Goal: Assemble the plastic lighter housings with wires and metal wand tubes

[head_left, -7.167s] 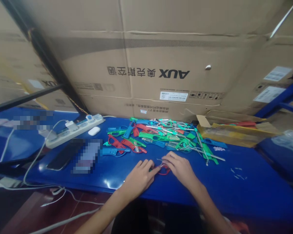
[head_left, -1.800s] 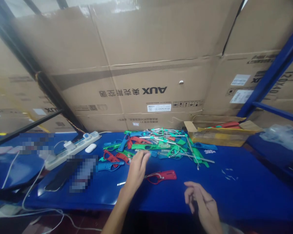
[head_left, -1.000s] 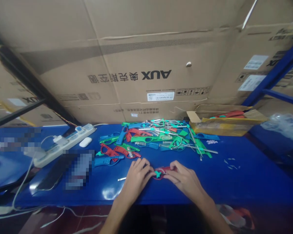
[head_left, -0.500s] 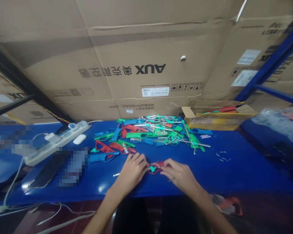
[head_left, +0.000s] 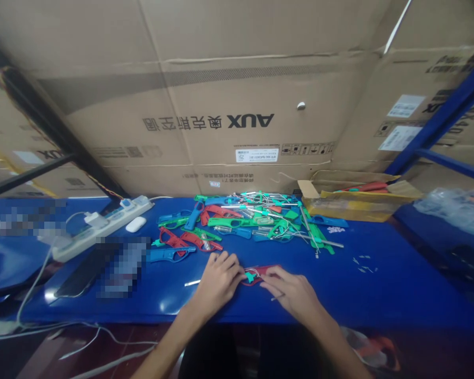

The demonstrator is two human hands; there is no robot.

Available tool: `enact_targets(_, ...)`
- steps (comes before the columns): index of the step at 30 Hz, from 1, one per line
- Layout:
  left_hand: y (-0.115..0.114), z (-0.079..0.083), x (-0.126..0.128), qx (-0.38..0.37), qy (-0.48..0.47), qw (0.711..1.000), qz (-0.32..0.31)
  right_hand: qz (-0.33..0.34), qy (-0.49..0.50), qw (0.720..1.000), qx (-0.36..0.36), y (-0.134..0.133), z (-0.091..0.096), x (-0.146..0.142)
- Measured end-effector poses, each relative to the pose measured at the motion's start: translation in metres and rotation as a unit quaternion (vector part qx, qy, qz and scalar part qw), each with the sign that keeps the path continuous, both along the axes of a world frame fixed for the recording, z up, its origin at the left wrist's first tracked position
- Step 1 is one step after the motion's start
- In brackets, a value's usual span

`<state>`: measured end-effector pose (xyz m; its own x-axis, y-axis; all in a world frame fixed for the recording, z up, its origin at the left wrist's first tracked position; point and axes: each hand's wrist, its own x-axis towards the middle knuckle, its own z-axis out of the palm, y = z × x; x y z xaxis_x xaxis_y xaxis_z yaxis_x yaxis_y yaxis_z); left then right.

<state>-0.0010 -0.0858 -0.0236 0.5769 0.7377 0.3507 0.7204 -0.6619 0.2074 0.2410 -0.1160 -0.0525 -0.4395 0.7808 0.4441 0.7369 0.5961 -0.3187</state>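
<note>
Near the front of the table lies a red lighter shell [head_left: 274, 270], with a green trigger piece [head_left: 250, 277] and thin white wires in its opening. My left hand [head_left: 221, 276] is closed on the shell's left end, fingers bent around it. A thin metal rod [head_left: 191, 283] sticks out left of this hand. My right hand [head_left: 292, 289] pinches at the right part of the shell, beside the wires. Its fingertips partly hide what they grip. A small thin piece [head_left: 275, 298] shows under the right fingers; I cannot make out what it is.
Behind my hands lies a pile of red, green and blue lighter shells [head_left: 233, 222] with metal rods and wires. A cardboard box [head_left: 351, 206] stands back right. Small white bits [head_left: 365, 263] lie to the right. A power strip [head_left: 114, 226] and white case [head_left: 136, 225] are left.
The view has shifted slightly, so the scene sits a little lower and further right. Both hands stay at the red lighter shell, with only small finger movements.
</note>
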Motion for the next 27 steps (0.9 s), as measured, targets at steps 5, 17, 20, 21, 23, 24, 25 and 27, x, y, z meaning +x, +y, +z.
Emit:
enact_targets(5, 0.002, 0.001, 0.004, 0.016, -0.003, 1.0, 0.002, -0.005, 0.001, 1.0, -0.02, 0.002, -0.002, 0.0)
enact_targets(17, -0.011, -0.009, 0.008, 0.081, -0.021, 0.996, 0.024, -0.015, -0.012, 0.999, -0.028, 0.004, 0.0, 0.0)
enact_targets(20, -0.012, -0.013, 0.008, 0.077, -0.014, 0.997, 0.025, -0.019, -0.013, 1.0, -0.017, 0.003, 0.001, -0.001)
enact_targets(21, -0.011, -0.013, 0.008, 0.078, -0.015, 0.997, 0.025, -0.02, -0.013, 1.0, -0.014, 0.003, 0.002, -0.002)
enact_targets(23, -0.011, -0.015, 0.009, 0.084, -0.022, 0.996, 0.027, -0.018, -0.013, 1.0, -0.012, 0.004, 0.003, -0.002)
enact_targets(24, -0.01, -0.016, 0.009, 0.087, -0.027, 0.995, 0.028, -0.017, -0.013, 1.0, -0.012, 0.004, 0.003, -0.003)
enact_targets(25, -0.01, -0.016, 0.01, 0.088, -0.03, 0.995, 0.029, -0.015, -0.013, 1.0, -0.013, 0.004, 0.003, -0.003)
enact_targets(27, -0.01, -0.017, 0.01, 0.088, -0.031, 0.995, 0.03, -0.014, -0.013, 1.0, -0.013, 0.004, 0.003, -0.003)
